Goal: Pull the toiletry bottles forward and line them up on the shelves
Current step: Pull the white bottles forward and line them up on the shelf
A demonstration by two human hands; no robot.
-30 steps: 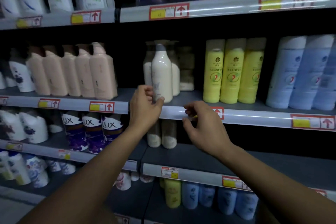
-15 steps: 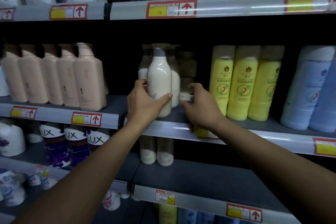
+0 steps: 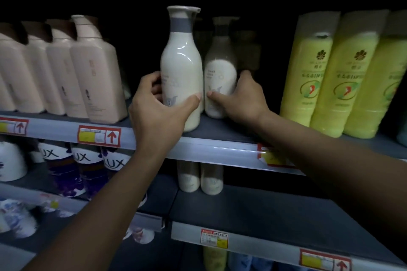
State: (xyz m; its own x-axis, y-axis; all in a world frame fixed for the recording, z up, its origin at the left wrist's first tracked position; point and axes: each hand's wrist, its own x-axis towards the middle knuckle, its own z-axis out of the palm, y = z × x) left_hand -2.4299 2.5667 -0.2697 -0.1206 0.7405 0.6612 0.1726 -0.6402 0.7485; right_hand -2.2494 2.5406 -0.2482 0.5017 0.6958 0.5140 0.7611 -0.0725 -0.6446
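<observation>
The left hand (image 3: 158, 105) grips the lower body of a glossy cream bottle (image 3: 181, 68) with a grey neck band and flat pump cap, standing upright near the front edge of the grey shelf (image 3: 220, 132). Just beside it, set slightly further back, a second cream bottle (image 3: 220, 81) of the same shape is gripped by the right hand (image 3: 242, 99), thumb across its front. Pink bottles (image 3: 94, 72) stand left, yellow bottles (image 3: 326, 77) right.
</observation>
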